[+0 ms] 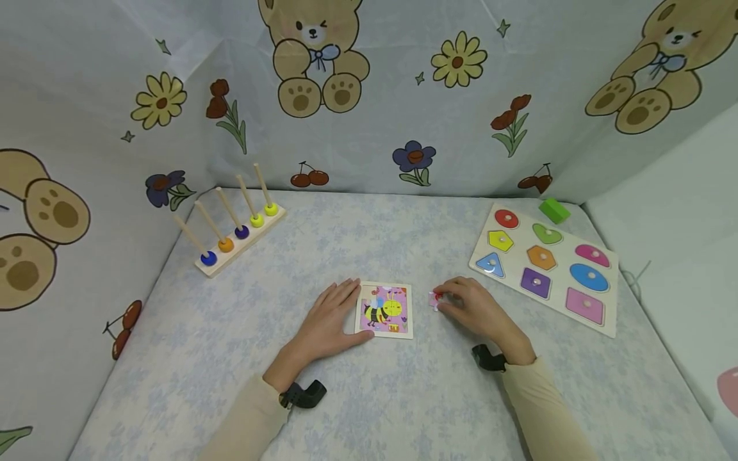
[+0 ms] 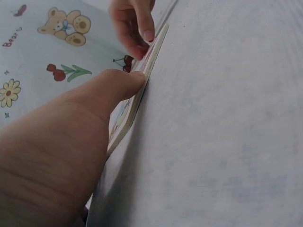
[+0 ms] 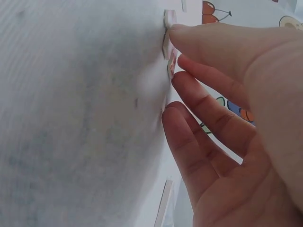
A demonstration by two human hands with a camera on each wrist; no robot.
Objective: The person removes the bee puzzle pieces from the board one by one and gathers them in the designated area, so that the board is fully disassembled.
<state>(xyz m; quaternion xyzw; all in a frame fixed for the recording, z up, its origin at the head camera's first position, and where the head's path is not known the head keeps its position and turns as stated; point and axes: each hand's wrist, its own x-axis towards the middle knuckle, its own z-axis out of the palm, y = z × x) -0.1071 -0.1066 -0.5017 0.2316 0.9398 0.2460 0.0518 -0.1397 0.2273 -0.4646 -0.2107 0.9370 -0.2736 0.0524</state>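
Note:
A small square jigsaw puzzle with a bee picture [image 1: 383, 310] lies in its pale wooden frame on the table. My left hand [image 1: 331, 325] lies flat at its left side, fingers extended along the edge and thumb [image 2: 129, 84] resting on the near rim. To the right of the frame, my right hand [image 1: 477, 310] pinches a small pink puzzle piece [image 1: 434, 301] between thumb and fingers, close over the table. In the right wrist view the thumb tip touches a pale piece [image 3: 168, 37], with a reddish piece [image 3: 172, 65] by the fingertips.
A shape board with knobbed pieces [image 1: 480, 261] lies at the right, a green block [image 1: 555, 210] by its far edge. At the back left stands a wooden peg stand [image 1: 233, 255] with coloured beads. A bear-and-flower printed cloth [image 1: 369, 153] hangs behind the table.

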